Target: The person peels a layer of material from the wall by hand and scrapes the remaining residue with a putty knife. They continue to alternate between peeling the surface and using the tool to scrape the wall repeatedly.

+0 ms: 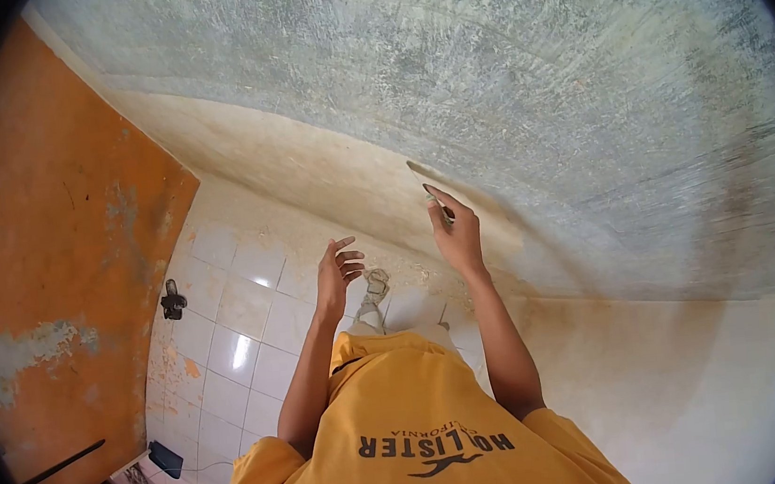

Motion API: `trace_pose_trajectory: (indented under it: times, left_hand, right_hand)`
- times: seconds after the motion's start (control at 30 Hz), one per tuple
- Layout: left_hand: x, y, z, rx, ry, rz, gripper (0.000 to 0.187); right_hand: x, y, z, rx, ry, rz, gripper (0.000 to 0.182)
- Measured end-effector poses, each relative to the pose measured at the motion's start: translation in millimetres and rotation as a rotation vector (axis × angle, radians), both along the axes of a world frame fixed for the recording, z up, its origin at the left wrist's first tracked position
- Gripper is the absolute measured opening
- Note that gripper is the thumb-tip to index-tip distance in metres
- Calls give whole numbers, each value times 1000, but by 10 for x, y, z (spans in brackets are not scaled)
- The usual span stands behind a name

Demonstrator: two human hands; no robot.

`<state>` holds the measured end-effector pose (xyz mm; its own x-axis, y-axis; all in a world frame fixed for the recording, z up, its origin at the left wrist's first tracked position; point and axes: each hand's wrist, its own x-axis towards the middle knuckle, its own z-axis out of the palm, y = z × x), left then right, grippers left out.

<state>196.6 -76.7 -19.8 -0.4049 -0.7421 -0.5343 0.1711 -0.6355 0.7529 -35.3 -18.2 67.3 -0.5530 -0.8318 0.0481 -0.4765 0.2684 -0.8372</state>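
My right hand (457, 232) is raised close to the wall, its fingers pinched on a small dark, thin object (430, 190) that I cannot name. The object's tip is at the lower, cream part of the wall (342, 166), just below the edge of the scraped grey-green part (482, 62). A shadow of the hand and object falls on the wall beside it. My left hand (339, 271) hangs in the air over the tiled floor, fingers apart and slightly curled, holding nothing. Its fingertips look dusty.
An orange wall (56, 230) with peeled patches stands at the left. Dark footwear (173, 300) and orange flakes lie on the white tiles (229, 353). My dusty foot (376, 286) is near the wall base. A dark flat object (166, 459) is at the lower left.
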Motion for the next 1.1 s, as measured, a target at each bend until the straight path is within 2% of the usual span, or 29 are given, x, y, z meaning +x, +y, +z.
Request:
trace_pose_trajectory:
  times: [0.07,0.23,0.37,0.47,0.5,0.6,0.63,0.73,0.77,0.87,0.9,1.0,1.03,1.1]
  left_hand:
    - [0,-7,91,-30,24,-17,54]
    - [86,-21,106,-14,2,57,51]
    - [40,-8,50,13,-11,56,47]
    - [-23,-27,100,12,-7,6,47]
    - [-41,-44,115,0,-12,-13,47]
    - [-63,-70,99,-40,-7,-16,47]
    - [-62,-54,77,-50,-8,-12,47]
    - [-85,14,8,-58,-37,-8,48]
    - [-86,59,9,-70,-24,-15,51]
    - [-33,146,77,-124,-19,-37,55]
    - [4,170,111,-140,-34,-37,55]
    - [116,205,48,-128,-92,-5,55]
    - [137,208,2,-107,-117,3,55]
    - [123,218,-26,-91,-133,-9,55]
  right_hand:
    - [71,69,30,-51,12,-9,34]
    - [14,326,176,78,-146,-127,34]
    - [56,307,-105,-119,48,-114,35]
    - [-65,445,151,48,-63,-111,34]
    - [-103,520,137,-23,-75,-118,34]
    - [-246,671,200,13,-104,-135,34]
    - [-291,637,178,48,-116,-105,34]
    - [-131,246,97,-138,25,18,35]
    - [-95,177,150,53,23,24,36]
    - [-13,281,119,-39,30,-15,35]
    - [-44,372,-9,-151,28,-50,34]
    - [-66,436,122,-73,-63,-89,34]
    - [-74,299,-5,-181,-1,-40,34]
    - [-4,155,30,-28,28,-7,34]
